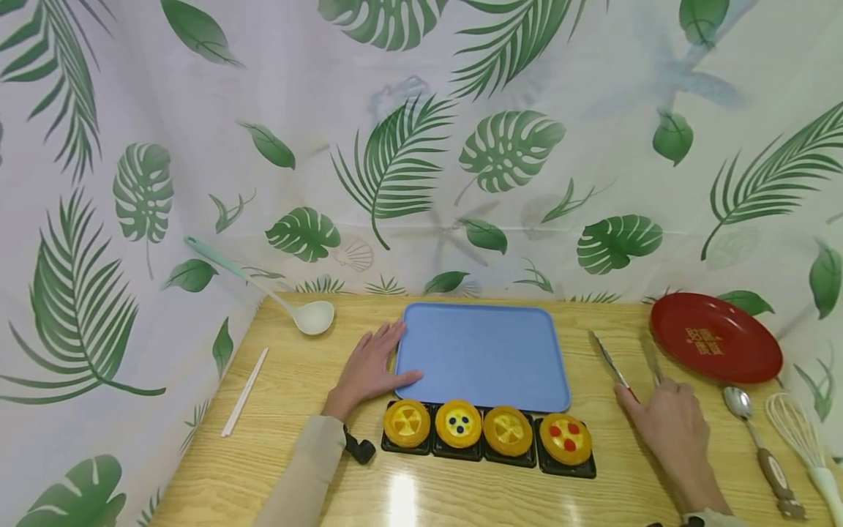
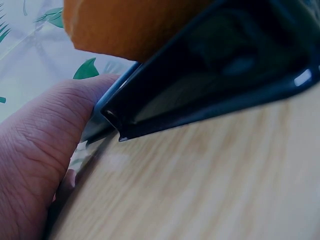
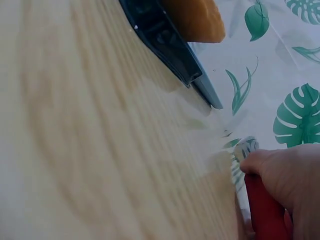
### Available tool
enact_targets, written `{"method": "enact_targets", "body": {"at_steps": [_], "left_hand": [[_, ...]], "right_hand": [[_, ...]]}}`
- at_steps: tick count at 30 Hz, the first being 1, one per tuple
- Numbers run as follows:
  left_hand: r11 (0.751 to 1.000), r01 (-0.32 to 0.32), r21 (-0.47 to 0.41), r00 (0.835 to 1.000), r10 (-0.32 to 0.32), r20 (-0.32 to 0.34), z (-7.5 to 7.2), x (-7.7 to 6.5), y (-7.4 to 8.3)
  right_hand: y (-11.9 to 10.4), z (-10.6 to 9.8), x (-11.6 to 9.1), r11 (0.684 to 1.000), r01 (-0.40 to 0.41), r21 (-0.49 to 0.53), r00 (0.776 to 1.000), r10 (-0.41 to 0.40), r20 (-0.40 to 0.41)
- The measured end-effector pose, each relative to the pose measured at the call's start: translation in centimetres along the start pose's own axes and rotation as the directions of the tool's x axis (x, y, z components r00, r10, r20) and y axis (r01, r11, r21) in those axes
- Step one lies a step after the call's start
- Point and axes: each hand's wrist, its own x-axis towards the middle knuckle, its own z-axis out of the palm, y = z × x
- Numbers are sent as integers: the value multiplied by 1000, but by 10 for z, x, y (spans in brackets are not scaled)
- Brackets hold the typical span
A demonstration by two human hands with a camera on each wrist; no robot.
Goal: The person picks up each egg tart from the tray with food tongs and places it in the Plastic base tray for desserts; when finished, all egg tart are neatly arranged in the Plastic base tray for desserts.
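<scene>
My left hand (image 1: 370, 369) rests at the left edge of a blue tray (image 1: 481, 359), fingers straight and thumb along its near-left corner. My right hand (image 1: 673, 428) grips metal tongs (image 1: 611, 359) with red handles, right of the tray, their two arms spread and pointing away from me. The right wrist view shows the red handle (image 3: 265, 210) under the thumb. Along the tray's near side stands a row of several tarts (image 1: 459, 424), each on a small black square holder (image 1: 568, 468). The rightmost tart (image 1: 565, 439) has red dots on top.
A red oval plate (image 1: 744, 340) lies at the far right, with a spoon (image 1: 757, 439) and a whisk (image 1: 800, 432) nearer me. On the left are a ladle (image 1: 313, 318) leaning on the patterned cloth (image 1: 421, 146) and white chopsticks (image 1: 245, 393).
</scene>
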Motion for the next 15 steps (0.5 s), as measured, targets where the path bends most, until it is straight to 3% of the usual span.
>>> {"method": "enact_targets", "body": {"at_steps": [4, 15], "left_hand": [[1000, -8, 1, 1000, 8, -6, 0, 1, 0], [1000, 18, 18, 1000, -18, 8, 0, -5, -4]], "right_hand": [[2, 3, -1, 1000, -29, 7, 999, 29, -19], [-1, 6, -1, 998, -60, -4, 997, 60, 42]]}}
